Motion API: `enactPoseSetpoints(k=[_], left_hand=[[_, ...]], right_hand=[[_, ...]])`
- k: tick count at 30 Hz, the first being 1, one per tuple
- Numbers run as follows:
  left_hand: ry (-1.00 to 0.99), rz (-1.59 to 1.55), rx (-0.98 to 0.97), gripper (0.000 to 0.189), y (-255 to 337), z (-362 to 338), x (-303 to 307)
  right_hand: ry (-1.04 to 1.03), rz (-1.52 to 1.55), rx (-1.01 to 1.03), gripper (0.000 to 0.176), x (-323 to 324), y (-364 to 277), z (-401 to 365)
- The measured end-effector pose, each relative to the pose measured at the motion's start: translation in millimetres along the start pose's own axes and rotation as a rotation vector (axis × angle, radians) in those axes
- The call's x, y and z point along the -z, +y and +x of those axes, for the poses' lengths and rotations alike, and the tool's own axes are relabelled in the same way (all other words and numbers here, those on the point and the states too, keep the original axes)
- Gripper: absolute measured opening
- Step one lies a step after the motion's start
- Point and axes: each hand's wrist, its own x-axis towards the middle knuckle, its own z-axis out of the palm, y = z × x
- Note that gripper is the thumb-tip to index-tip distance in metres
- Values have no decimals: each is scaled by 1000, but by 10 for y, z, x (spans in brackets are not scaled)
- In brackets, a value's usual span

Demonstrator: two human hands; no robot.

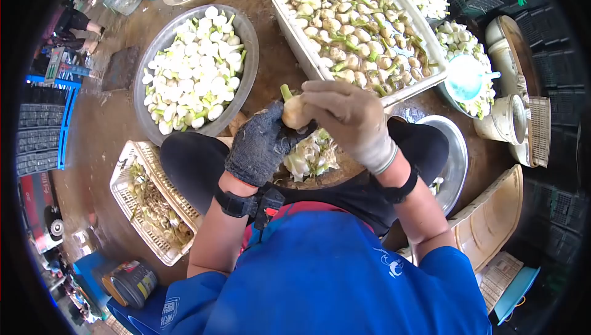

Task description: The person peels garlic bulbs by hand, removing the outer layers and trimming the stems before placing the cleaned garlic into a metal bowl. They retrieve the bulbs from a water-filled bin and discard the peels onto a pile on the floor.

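Observation:
My left hand (260, 145), in a dark grey glove, holds a brownish bulb (295, 112) with a short green stem pointing up. Over the bulb's right side lies my right hand (351, 116) in a pale, dirty glove, its fingers together and reaching left; whether a tool is in it cannot be seen. Beneath the hands, between my legs, is a pile of pale peelings (313, 156). A round basin (251, 70) of white peeled bulbs stands ahead on the left. Ahead on the right, a large white tub (295, 42) holds unpeeled bulbs in water.
A cream crate (125, 178) with peelings is beside my left leg. By my right leg stands a metal basin (457, 165). White buckets (497, 119) and a curved plastic piece (492, 218) lie farther right. Part of another person (77, 24) shows at the upper left.

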Motion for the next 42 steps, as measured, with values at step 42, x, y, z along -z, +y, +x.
enactPoseSetpoints(k=[42], left_hand=[[-41,-940,295,31,137,-22,-181]], right_hand=[[177,1582,-919,19,-545,383,-565]])
